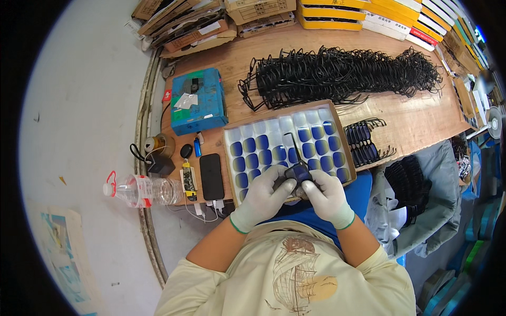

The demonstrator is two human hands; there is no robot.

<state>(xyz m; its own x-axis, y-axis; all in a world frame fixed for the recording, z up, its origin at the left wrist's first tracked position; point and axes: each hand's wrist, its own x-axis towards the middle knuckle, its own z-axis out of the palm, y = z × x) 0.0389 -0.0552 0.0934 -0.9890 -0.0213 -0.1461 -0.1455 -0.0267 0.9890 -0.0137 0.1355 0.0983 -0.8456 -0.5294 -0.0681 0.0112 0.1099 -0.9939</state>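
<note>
Both my hands wear white gloves with green cuffs. Between them is a black glasses frame (300,171) with a dark blue lens, one temple arm pointing up and away from me. My left hand (268,190) grips its left side, thumb pressed near the middle. My right hand (328,196) pinches the other side, its thumb close to the left one. The far side of the frame is partly hidden by my fingers. Under and beyond my hands lies a shallow carton tray (227,158) with rows of blue-to-yellow tinted lenses (262,142) in white pockets.
A long pile of black glasses frames (342,79) lies behind the tray. Finished-looking sunglasses (363,142) are stacked at its right. On the left are a blue box (197,102), a phone (212,176), a yellow cutter (188,181) and a plastic bottle (147,190). A grey sack (427,210) hangs open at right.
</note>
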